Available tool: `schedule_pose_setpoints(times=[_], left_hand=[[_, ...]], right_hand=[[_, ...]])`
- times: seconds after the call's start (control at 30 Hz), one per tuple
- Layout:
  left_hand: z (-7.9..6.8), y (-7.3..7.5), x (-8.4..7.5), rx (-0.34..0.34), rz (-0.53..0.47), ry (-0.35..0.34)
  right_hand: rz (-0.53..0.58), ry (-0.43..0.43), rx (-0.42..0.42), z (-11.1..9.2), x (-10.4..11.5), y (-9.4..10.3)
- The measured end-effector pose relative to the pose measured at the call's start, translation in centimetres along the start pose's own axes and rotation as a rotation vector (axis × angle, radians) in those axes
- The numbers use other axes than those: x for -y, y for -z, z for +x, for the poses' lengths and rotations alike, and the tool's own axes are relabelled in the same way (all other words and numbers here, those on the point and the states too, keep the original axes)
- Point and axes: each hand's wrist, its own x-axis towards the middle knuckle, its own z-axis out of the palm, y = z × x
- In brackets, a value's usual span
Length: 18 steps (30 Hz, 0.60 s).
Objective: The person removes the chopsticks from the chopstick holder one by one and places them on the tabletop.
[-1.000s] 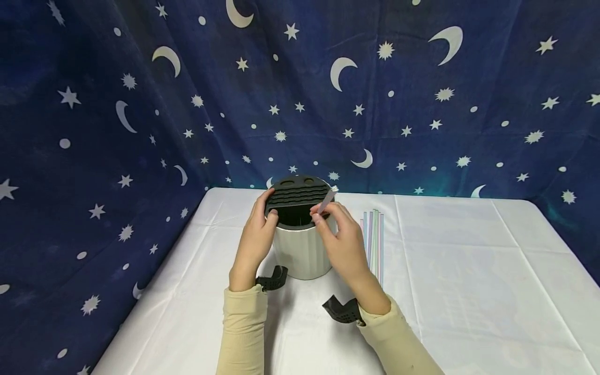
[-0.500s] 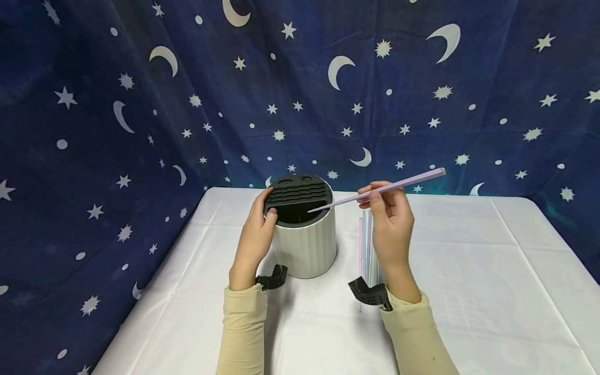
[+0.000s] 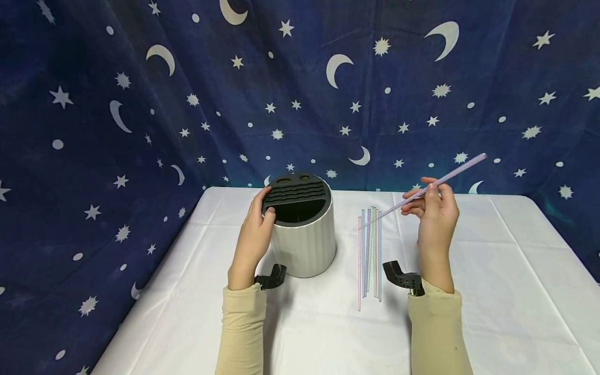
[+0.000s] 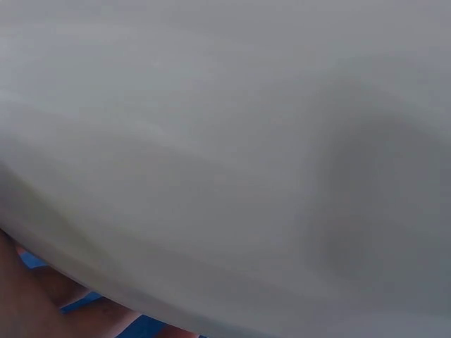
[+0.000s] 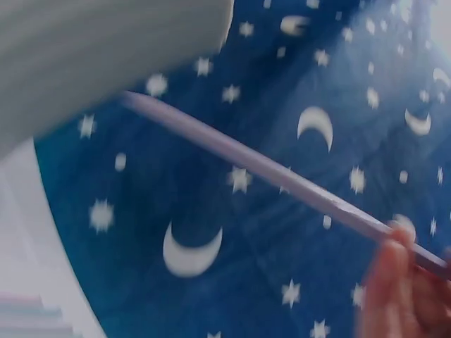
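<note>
A white ribbed utensil holder (image 3: 304, 250) with a black slotted top (image 3: 295, 190) stands left of centre. My left hand (image 3: 255, 226) grips its rim from the left, thumb over the edge. The holder's pale wall (image 4: 211, 162) fills the left wrist view, with fingers (image 4: 99, 317) at its lower edge. Raised to the right, my right hand (image 3: 433, 213) pinches a lilac chopstick (image 3: 461, 167); I cannot tell if it is one or a tight pair. The chopstick (image 5: 254, 162) slants down toward the left, its thin end overlapping chopsticks on the table in the head view.
Several pastel chopsticks (image 3: 370, 255) lie side by side on the white tablecloth (image 3: 506, 281), right of the holder. Behind and left of the table hangs a dark blue cloth (image 3: 290, 78) with moons and stars. Each wrist carries a black camera mount (image 3: 403, 278).
My right hand has moved right and away from the holder's opening, bringing the lilac chopstick from nearly upright over it to a slant over the table. The left hand keeps its grip.
</note>
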Motion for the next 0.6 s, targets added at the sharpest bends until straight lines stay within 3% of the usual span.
schedule_pose_setpoints(times=[0.17,0.27,0.4,0.6], left_hand=[[0.0,0.0,0.1,-0.005,0.005,0.004],[0.0,0.1,0.0,-0.008,0.01,0.006],[0.0,0.1,0.0,-0.009,0.009,0.008],[-0.1,0.1,-0.1,-0.01,0.0,0.002]], right_hand=[[-0.51,-0.159,0.161,0.6,-1.5,1.3],[-0.719,-0.223,0.261,0.8,-2.5,1.9],[-0.87,-0.302,0.387,0.9,-3.9,2.7],[-0.931,-0.418,0.508,0.8,-6.0,3.6]])
